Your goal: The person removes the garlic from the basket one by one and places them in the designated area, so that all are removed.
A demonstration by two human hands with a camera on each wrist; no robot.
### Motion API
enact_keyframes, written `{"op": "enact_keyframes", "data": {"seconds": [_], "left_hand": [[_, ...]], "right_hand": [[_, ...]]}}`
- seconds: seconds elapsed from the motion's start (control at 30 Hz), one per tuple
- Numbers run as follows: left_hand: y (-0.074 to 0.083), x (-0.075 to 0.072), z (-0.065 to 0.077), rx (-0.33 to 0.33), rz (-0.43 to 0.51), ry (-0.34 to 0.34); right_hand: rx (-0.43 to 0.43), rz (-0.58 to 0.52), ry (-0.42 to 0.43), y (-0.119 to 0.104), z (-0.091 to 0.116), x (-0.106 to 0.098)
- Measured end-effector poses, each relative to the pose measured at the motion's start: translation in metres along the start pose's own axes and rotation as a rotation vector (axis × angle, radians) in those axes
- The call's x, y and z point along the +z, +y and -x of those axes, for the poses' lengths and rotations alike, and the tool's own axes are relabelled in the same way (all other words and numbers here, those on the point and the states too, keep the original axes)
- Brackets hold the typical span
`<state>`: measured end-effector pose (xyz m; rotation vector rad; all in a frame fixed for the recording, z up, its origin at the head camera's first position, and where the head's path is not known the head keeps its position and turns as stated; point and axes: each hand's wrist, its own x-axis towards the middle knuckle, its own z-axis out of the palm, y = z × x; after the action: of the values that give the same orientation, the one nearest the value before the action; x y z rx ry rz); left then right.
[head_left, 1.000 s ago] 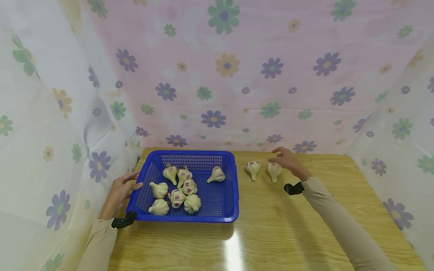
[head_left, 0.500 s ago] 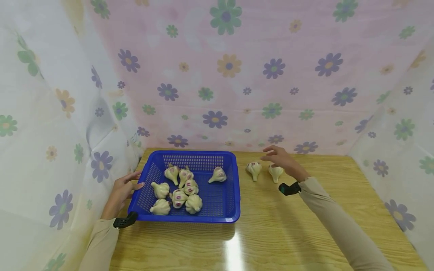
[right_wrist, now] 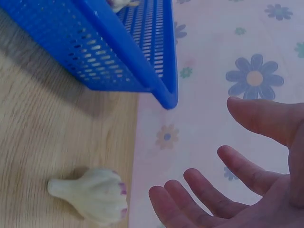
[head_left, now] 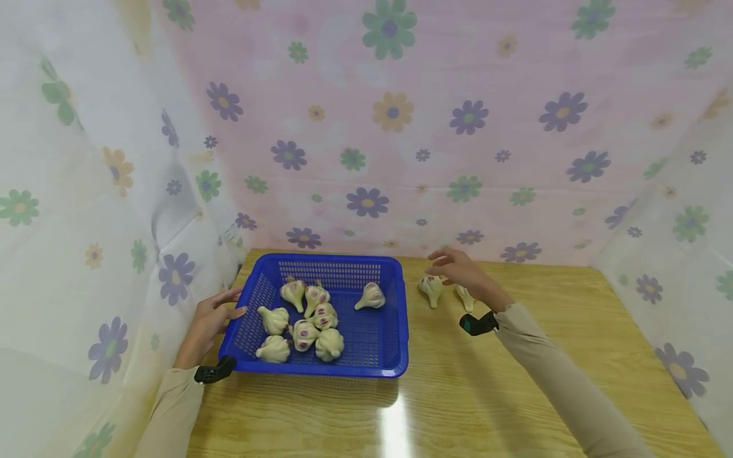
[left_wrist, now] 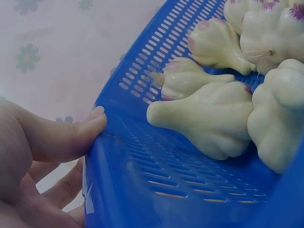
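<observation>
My left hand (head_left: pixel 207 326) holds the left side of a blue plastic basket (head_left: pixel 321 369). In the left wrist view its thumb (left_wrist: pixel 71 137) lies on the rim and the other fingers are outside the wall. Several garlic bulbs lie in the basket, most on the left, with one bulb (head_left: pixel 371 296) apart on the right. Over the table, my right hand (head_left: pixel 466 277) has its fingers spread and holds nothing. It hovers above a garlic bulb (head_left: pixel 432 292) right of the basket, partly covering it. A second loose bulb (head_left: pixel 466 299) is mostly hidden under the hand.
The wooden table (head_left: pixel 550 356) carries the basket and the loose bulbs. Flower-printed pink cloth (head_left: pixel 424 127) hangs behind the table's back edge, and white flowered cloth (head_left: pixel 69 254) stands close on the left. Each wrist wears a black camera (head_left: pixel 214 370).
My right hand has moved left, from above the farther loose bulb to above the bulb nearer the basket. The left hand stays on the basket. The head view has shifted slightly.
</observation>
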<state>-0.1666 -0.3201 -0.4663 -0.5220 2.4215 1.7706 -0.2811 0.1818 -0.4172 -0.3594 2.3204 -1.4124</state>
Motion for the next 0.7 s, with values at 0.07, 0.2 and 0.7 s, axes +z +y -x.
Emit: {"op": "enact_keyframes", "data": {"seconds": [0.07,0.2,0.7], "left_hand": [[0.001,0.000,0.000,0.000,0.007,-0.001],[0.003,0.000,0.000,0.000,0.032,0.000],[-0.001,0.000,-0.001,0.003,0.022,0.000]], "right_hand": [[-0.013,0.007,-0.007,-0.002,-0.001,0.004],[-0.050,0.022,-0.024,-0.010,-0.004,0.013],[-0.060,-0.012,-0.076,-0.025,-0.016,0.045]]}}
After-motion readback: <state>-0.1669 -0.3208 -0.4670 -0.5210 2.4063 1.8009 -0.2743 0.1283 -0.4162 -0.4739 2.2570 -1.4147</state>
